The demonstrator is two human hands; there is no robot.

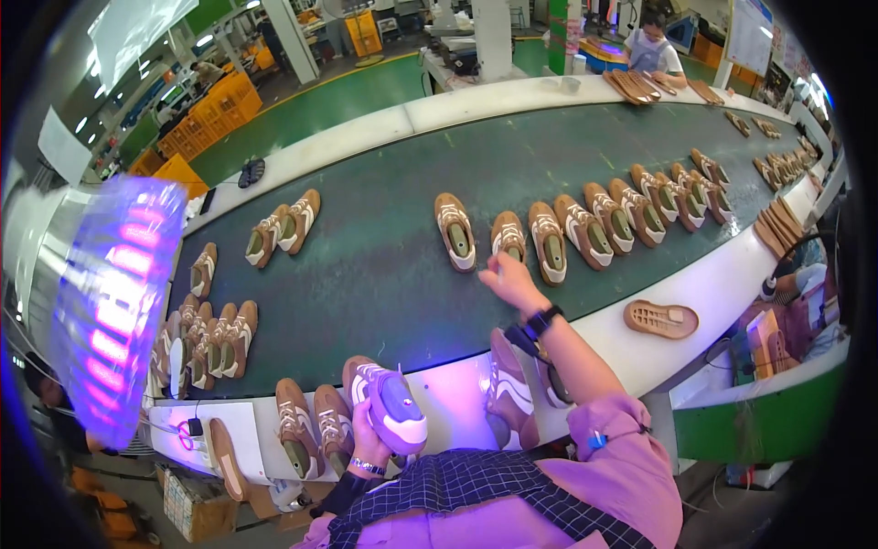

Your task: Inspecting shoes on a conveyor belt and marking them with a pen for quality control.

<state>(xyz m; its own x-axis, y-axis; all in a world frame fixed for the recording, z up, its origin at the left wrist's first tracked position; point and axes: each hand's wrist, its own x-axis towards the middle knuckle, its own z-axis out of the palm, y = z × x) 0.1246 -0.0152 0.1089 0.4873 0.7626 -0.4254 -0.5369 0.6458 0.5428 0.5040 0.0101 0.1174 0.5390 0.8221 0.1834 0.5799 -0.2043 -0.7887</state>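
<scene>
While the left hand (365, 435) holds up a white-striped shoe (393, 403) near the close edge of the white worktop (732, 284), most of its fingers are hidden behind that shoe. The part I can see is wrapped around the shoe's side and holds it. The shoe's heel faces the person, and its toe points away.

The right arm (578, 361) stretches forward over the green belt (366, 302), with a black band (541, 320) on its wrist. The right hand (514, 284) is by the back of a brown shoe (508, 229) and covers its heel. Its fingers are curled, but I can't tell if they pinch that shoe. Down below, the right arm hides part of a dark shoe (552, 384).
</scene>
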